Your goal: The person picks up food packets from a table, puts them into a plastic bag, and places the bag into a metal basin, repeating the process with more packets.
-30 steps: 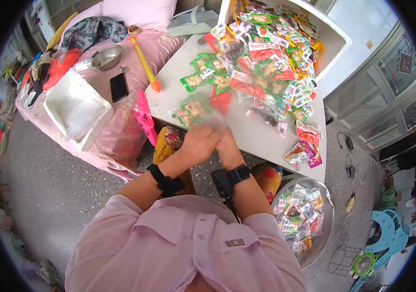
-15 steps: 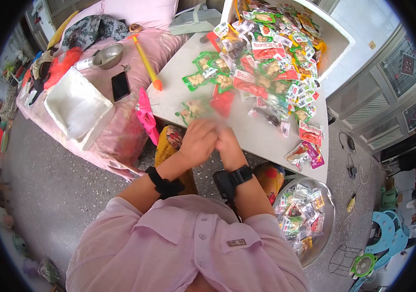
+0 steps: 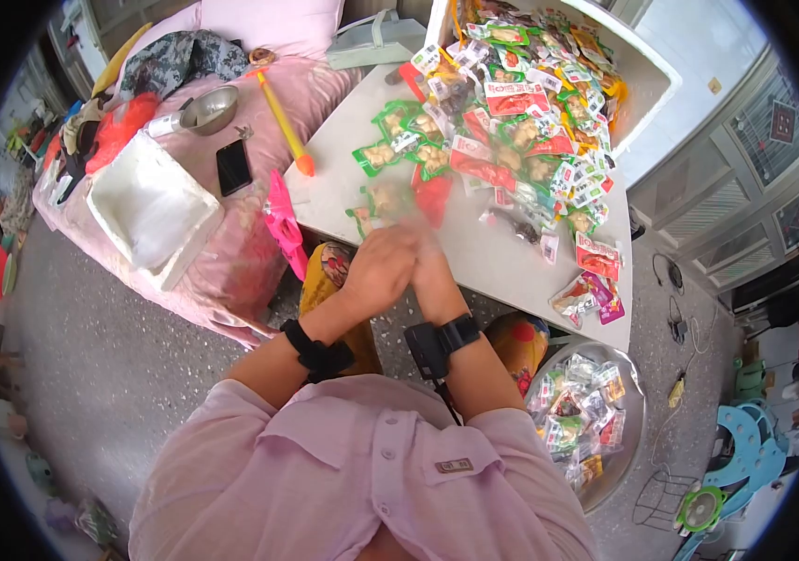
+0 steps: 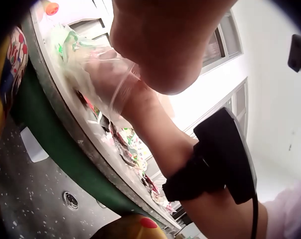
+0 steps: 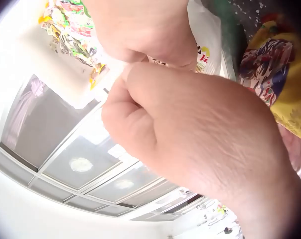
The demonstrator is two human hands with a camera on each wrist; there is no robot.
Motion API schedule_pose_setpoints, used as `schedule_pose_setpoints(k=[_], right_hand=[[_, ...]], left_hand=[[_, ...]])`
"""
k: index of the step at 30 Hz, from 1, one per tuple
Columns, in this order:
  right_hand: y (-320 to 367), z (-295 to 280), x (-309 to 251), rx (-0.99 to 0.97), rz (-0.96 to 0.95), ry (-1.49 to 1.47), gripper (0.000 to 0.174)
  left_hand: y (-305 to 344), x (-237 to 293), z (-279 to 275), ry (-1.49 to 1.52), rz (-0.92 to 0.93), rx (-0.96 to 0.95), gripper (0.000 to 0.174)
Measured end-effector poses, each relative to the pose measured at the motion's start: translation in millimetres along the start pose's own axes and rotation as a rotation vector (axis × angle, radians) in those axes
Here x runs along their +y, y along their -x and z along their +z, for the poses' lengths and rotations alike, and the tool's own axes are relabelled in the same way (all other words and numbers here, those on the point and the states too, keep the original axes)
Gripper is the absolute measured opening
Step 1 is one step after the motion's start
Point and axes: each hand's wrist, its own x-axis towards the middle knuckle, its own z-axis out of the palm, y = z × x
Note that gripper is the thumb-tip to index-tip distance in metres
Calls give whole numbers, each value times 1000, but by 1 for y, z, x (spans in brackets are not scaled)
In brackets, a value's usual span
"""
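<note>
At the table's front edge my left hand (image 3: 383, 268) and right hand (image 3: 429, 269) come together, fingers curled in. They grip a clear plastic bag (image 4: 119, 92), whose gathered folds hang over the right hand in the left wrist view. From the head it shows only as a hazy patch (image 3: 395, 201) beyond the knuckles, with green-edged snack packets (image 3: 362, 221) by it. In the right wrist view pale plastic with printing (image 5: 206, 50) shows beside the left hand (image 5: 145, 30). The fingertips are mostly hidden.
Many snack packets (image 3: 482, 161) spread from a tipped white foam box (image 3: 650, 93) over the table (image 3: 493, 280). A metal basin (image 3: 631, 439) of packets stands low at right. The pink bed at left carries a white foam lid (image 3: 147, 210), a phone (image 3: 233, 167) and a yellow tube (image 3: 282, 122).
Both hands stay together at the table edge, with slight finger movement. The hazy plastic and the green-edged packets beyond the hands have shifted a little.
</note>
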Motion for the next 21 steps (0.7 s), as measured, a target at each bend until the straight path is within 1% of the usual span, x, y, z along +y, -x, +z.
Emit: schedule_pose_setpoints(k=[3, 6, 9, 12, 13, 15, 16, 18, 19, 21], right_hand=[[-12, -10, 19, 55, 194, -351, 15], [16, -20, 9, 74, 118, -217, 14], [39, -20, -13, 244, -61, 531, 22], [42, -29, -35, 258, -622, 1308, 33], [36, -39, -31, 240, -671, 1407, 39], [31, -39, -32, 118, -363, 1363, 35], [28, -37, -34, 58, -214, 1332, 33], [14, -49, -23, 73, -280, 1342, 28], [7, -51, -21, 79, -316, 1346, 25], [-11, -48, -23, 89, -360, 1218, 21]], left_hand=[[7, -4, 3, 55, -68, 32, 9], [9, -2, 1, 39, -82, 62, 8], [13, 0, 1, 42, -104, 119, 9], [14, -1, -2, 13, -128, 70, 21], [14, -2, -1, 15, -133, 59, 21], [16, -4, 1, 16, -140, 33, 22], [15, -4, 0, 4, -125, 36, 19], [13, -2, -2, -22, -98, 43, 15], [12, -1, -5, -40, -90, 51, 18], [14, 6, -13, -74, -78, 61, 22]])
